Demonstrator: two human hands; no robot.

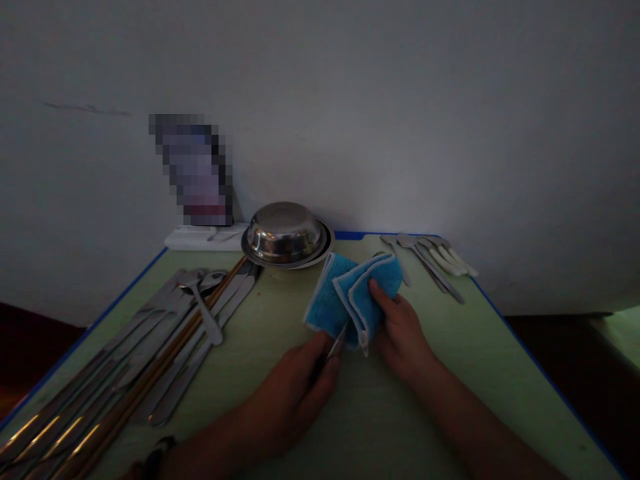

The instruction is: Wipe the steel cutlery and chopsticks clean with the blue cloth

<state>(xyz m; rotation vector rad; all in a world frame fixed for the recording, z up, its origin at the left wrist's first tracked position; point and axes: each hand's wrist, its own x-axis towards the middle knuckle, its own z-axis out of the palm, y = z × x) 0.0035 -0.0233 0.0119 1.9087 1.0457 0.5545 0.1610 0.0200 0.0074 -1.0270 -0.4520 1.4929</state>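
– Metal utensil point(337, 345): where do we have it?
– Over the worktop point(270, 313), between our hands. Left hand point(305, 372) is curled closed round one end, probably to steady it; the rest runs into the blue cloth point(367, 303). Right hand point(404, 333) pinches the folds, thumb on top, likely pressing cloth to both faces. Underside fingers hidden, can't tell.
– Beyond?
– Left: cutlery point(163, 350) lengthwise, presumably to pack tight. Right: a smaller group point(434, 268). Farthest: upturned bowl point(284, 230), probably for stability.
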